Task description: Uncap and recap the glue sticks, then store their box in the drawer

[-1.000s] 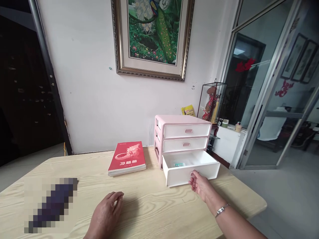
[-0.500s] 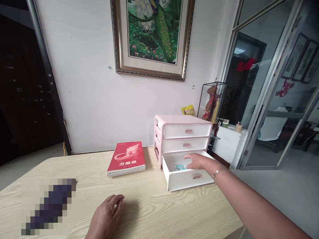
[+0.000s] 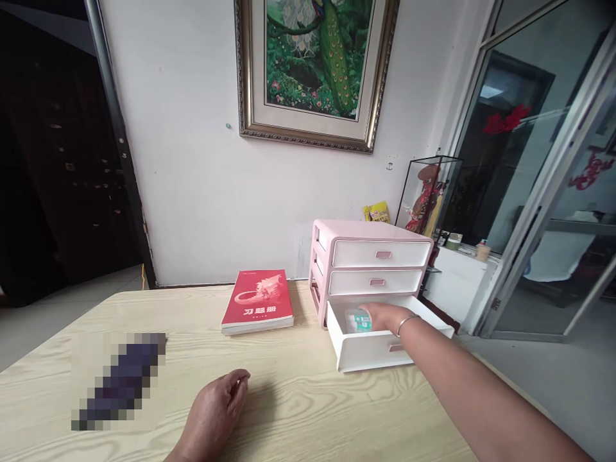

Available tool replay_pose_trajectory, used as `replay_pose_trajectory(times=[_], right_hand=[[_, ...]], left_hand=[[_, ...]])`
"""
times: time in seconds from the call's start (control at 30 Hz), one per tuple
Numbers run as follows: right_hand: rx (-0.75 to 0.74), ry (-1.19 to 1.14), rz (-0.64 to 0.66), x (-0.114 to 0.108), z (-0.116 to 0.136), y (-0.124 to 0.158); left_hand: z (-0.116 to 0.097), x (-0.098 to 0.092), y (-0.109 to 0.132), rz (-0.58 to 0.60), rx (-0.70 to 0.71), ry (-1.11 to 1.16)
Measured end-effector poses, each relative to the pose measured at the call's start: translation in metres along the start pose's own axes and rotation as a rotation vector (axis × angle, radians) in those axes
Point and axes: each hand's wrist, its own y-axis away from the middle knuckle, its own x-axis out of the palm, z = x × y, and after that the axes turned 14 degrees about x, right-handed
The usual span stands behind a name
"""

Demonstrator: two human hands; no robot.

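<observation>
A pink and white drawer unit point(image 3: 378, 230) stands on the wooden table with its lowest drawer point(image 3: 368, 356) pulled out. Inside that drawer, my right hand point(image 3: 385, 316) is closed on a small clear container with a teal and white label point(image 3: 359, 321); some fingers are hidden behind it. A bracelet circles the right wrist. My left hand point(image 3: 219, 401) hovers low at the table's front, fingers curled together with nothing visible in them. Beyond it lies a thick red book point(image 3: 258, 298), apart from the hand.
The wooden table point(image 3: 298, 410) carries a blurred-out dark object point(image 3: 122, 382) at left. A yellow packet point(image 3: 378, 212) shows behind the drawer unit, near a glass display case point(image 3: 426, 196). A framed peacock picture point(image 3: 308, 128) hangs above; a glass door point(image 3: 529, 256) is at right.
My right hand has lowered deeper into the drawer and closed on the clear container, which now sits tilted up. The view has swung left, so everything appears shifted right. My left hand stays curled.
</observation>
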Motion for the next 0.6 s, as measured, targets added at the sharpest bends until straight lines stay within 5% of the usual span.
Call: replay_pose_trajectory(times=[0.2,0.43,0.6], right_hand=[[-0.122,0.431,0.183,-0.032,0.028,0.02],[-0.441,0.701,0.155,-0.062,0.057,0.084],[-0.729,0.741,0.289,-0.026,0.026,0.161]], left_hand=[[-0.008,-0.004,-0.001,0.031,-0.01,0.023],[-0.02,-0.006,0.004,-0.002,0.068,0.173],[-0.037,-0.003,0.014,-0.085,0.296,0.308]])
